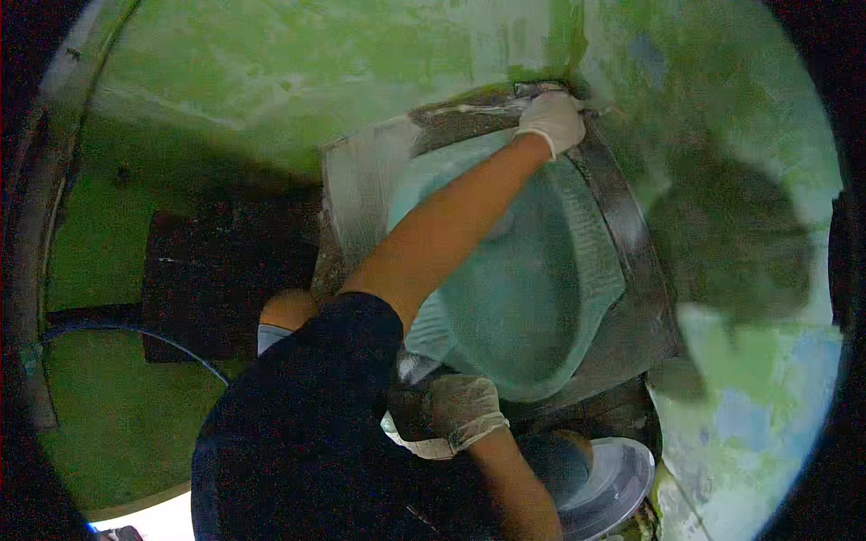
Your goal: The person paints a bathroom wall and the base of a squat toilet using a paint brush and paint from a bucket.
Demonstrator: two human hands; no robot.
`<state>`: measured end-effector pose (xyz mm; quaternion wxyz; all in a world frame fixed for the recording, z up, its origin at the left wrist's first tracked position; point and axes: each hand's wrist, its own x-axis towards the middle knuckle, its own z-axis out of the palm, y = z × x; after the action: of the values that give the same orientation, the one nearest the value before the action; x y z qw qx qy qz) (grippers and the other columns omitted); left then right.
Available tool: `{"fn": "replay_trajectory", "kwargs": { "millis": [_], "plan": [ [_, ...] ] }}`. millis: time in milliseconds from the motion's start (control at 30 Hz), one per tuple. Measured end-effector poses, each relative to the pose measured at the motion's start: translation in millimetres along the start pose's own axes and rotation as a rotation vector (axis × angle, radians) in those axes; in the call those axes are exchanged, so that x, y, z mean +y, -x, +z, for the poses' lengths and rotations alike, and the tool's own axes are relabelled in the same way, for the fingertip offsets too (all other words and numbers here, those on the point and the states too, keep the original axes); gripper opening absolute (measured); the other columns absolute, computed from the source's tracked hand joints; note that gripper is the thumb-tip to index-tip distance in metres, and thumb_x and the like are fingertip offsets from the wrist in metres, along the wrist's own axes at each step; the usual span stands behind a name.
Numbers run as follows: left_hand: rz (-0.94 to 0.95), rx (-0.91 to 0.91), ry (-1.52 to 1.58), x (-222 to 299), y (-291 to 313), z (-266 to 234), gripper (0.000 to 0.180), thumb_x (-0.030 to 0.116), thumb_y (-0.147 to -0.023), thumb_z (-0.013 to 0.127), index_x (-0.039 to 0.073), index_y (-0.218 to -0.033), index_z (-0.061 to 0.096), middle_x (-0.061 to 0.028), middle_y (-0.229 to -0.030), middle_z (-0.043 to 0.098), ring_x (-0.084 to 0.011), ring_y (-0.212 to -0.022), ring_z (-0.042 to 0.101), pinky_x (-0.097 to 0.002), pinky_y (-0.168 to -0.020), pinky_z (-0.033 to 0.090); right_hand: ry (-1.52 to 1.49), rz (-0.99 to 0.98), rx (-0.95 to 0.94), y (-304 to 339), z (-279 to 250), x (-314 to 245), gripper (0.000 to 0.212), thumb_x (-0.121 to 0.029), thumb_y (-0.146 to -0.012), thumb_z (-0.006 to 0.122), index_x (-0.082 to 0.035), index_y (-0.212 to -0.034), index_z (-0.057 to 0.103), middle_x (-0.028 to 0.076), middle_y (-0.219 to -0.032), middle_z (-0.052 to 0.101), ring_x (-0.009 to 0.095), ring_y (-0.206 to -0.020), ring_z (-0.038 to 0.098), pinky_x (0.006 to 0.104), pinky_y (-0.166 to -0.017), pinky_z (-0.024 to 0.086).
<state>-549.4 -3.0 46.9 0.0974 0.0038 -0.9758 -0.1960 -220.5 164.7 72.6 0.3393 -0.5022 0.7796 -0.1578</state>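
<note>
A pale green squat toilet pan (523, 279) is set in a grey tiled surround at the middle. My left hand (552, 123), in a whitish glove, reaches across the pan to the far corner where the walls meet. Its fingers are closed at the pale-streaked far edge, and a thin tip sticks out to its right; what it grips is hidden. My right hand (465, 412), also gloved, is low at the near end of the pan. It looks curled, with a white rim just below it; what it holds, if anything, I cannot make out.
Stained green walls (298, 63) rise close behind and at the right. A clear round tub (613, 487) stands near my right forearm. At the left are a dark block-like area (198, 288) and a thin bluish hose (149, 332) over the green floor.
</note>
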Motion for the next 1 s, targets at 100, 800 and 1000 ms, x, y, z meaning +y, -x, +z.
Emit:
{"fn": "replay_trajectory", "kwargs": {
  "millis": [100,800,1000],
  "plan": [
    [-0.193,-0.114,-0.121,1,-18,-21,0.034,0.026,-0.080,0.052,0.008,-0.105,0.068,-0.0196,-0.099,0.066,-0.0352,-0.091,0.065,-0.0447,-0.079,0.051,-0.040,0.102,-0.141,-1,-15,-7,0.023,-0.028,-0.079,0.059,-0.010,-0.081,0.072,0.011,-0.086,0.070,0.028,-0.081,0.069,0.0404,-0.067,0.054],
    [-0.412,-0.141,0.974,114,272,-86,0.030,0.019,-0.085,0.058,0.003,-0.110,0.060,-0.0117,-0.086,0.066,-0.0217,-0.076,0.063,-0.0335,-0.071,0.050,0.205,-0.058,-0.612,26,7,-8,0.037,-0.028,-0.079,0.061,-0.010,-0.112,0.062,0.015,-0.105,0.066,0.035,-0.100,0.061,0.0429,-0.088,0.048],
    [-1.213,0.284,1.441,59,396,-192,0.024,0.014,-0.092,0.050,0.001,-0.110,0.057,-0.0040,-0.079,0.060,-0.0088,-0.064,0.055,-0.0230,-0.056,0.046,-0.837,0.542,0.202,130,23,-61,0.025,-0.016,-0.093,0.051,-0.006,-0.114,0.060,0.008,-0.097,0.063,0.014,-0.082,0.059,0.0266,-0.068,0.047]
  ]
}}
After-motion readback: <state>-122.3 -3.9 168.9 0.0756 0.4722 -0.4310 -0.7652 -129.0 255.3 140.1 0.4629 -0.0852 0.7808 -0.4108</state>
